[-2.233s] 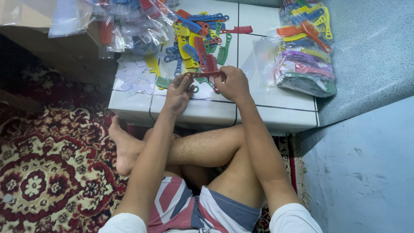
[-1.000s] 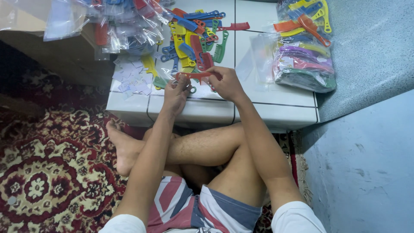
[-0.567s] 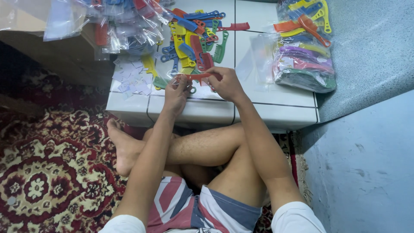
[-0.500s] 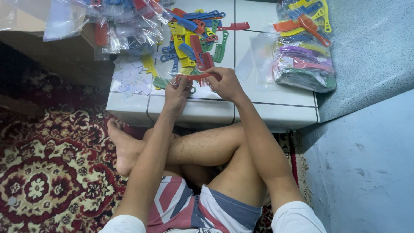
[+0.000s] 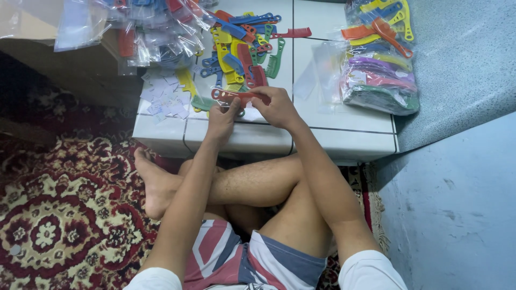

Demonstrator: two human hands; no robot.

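Both of my hands hold one red plastic comb level above the white tiled step. My left hand pinches its left end and my right hand grips its right end. A thin clear sleeve seems to lie around or under the comb, though I cannot tell which. Just beyond my hands lies a loose heap of coloured combs, yellow, blue, red and green.
A stack of bagged combs sits at the step's right. Clear plastic bags pile at the back left, with small paper slips below them. My crossed legs rest on a red patterned rug. A blue wall is on the right.
My hands have lifted the red comb slightly and brought it closer together between them; the grip has shifted a little. The piles have not moved.
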